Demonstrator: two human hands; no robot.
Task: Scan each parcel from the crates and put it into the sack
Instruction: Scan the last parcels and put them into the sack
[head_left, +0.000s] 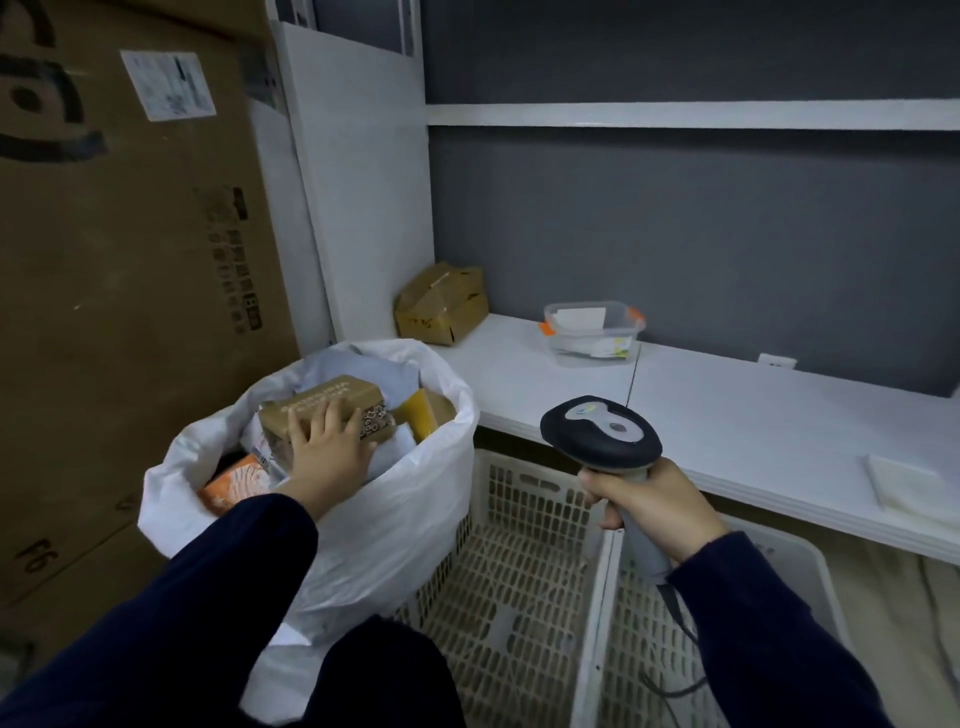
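Premises: a parcel sorting or storage room is indicated.
Evidence: large labelled carton (130, 260) stacked at left; white sack (405, 519) filled with parcels (317, 399); perforated crates (519, 587); handheld scanner (602, 436); white shelving (727, 415).
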